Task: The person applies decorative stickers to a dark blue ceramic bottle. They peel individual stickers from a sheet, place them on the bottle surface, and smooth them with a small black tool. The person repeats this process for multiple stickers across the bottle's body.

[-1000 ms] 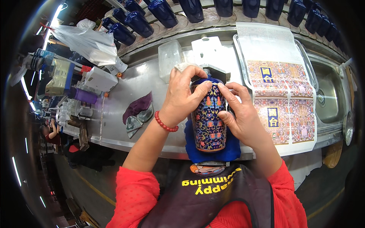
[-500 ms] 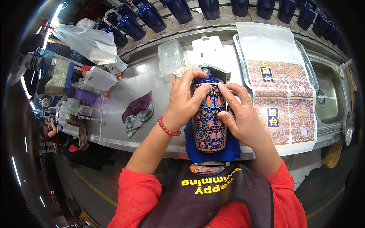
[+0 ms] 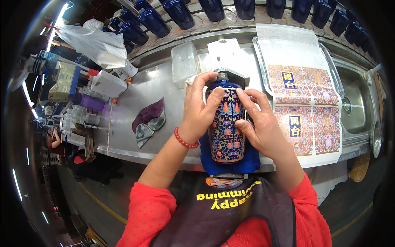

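Observation:
A dark blue bottle lies with its neck pointing away from me. A colourful floral decal wraps its body, and the glossy blue shoulder and threaded mouth show at the far end. My left hand grips its left side, the thumb pressed on the decal near the top and the fingers up beside the neck. On the right side my right hand holds it, fingertips at the decal's upper corner and thumb lower on the body. Beneath the bottle is a blue cloth. The bottle's underside and some of my left fingers are hidden.
Printed decal sheets lie on a tray at right, beside a steel sink. Plain blue bottles line a conveyor at the back. A clear plastic box and a purple-grey cloth are to the left.
My left fingers have shifted slightly up and outward, exposing more of the bottle's shoulder and neck. My right hand stays nearly still. The bottles on the conveyor have moved left.

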